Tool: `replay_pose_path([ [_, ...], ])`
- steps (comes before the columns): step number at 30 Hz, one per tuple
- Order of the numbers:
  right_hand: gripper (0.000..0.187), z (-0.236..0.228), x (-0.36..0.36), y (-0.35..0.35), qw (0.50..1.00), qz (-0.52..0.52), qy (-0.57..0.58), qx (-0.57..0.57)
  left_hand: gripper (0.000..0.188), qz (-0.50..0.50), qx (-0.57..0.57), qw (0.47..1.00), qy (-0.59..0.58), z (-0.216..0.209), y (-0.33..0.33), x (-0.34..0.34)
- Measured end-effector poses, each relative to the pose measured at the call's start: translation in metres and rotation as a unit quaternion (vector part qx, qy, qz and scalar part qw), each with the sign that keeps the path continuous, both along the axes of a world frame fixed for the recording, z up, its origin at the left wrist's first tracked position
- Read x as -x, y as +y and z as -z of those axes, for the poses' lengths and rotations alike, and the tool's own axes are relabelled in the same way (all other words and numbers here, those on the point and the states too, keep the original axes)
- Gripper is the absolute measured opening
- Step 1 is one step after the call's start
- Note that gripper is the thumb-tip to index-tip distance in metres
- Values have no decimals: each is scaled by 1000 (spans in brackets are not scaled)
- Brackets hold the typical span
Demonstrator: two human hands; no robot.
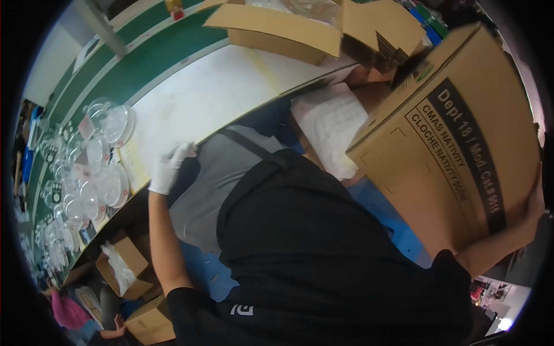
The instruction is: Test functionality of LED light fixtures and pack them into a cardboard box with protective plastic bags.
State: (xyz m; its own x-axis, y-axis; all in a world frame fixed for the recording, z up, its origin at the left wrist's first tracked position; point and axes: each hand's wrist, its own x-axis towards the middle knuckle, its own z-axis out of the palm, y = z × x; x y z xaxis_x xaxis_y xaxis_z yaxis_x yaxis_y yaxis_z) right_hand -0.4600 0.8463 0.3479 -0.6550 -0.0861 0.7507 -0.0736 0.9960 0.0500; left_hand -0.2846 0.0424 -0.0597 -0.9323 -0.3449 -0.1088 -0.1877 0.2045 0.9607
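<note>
A large brown cardboard box with dark printing stands tilted at my right side. My right hand is closed on its far right edge, with the fingers partly lost at the dark rim of the picture; the forearm runs along the box's lower side. My left hand, in a white glove, is at the front edge of the white worktable. Its fingers are bent and held together, and what they grip, if anything, is hidden.
Several clear domed plastic pieces crowd the table's left end, beside a green strip. An open carton is at the back. White wrapping lies near the box. Small cartons and another person are lower left.
</note>
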Motion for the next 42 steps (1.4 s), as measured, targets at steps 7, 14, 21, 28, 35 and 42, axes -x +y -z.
replay_pose_path([
  [7,69,101,26,12,954,225,-192,-56,43,-11,33,998,-54,34,-23,21],
  [14,73,215,103,78,932,238,-269,-57,45,-50,37,987,-151,46,-34,12],
  [21,74,322,163,124,926,246,-280,-53,45,-31,91,985,-146,46,-60,6],
  [28,69,411,207,127,904,269,-331,37,42,-60,64,983,-164,40,-41,1],
  [35,68,539,285,240,841,232,-483,77,45,-124,83,961,-232,2,-27,-44],
  [42,61,635,371,179,817,4,-548,179,44,-73,134,954,-258,5,-38,-27],
])
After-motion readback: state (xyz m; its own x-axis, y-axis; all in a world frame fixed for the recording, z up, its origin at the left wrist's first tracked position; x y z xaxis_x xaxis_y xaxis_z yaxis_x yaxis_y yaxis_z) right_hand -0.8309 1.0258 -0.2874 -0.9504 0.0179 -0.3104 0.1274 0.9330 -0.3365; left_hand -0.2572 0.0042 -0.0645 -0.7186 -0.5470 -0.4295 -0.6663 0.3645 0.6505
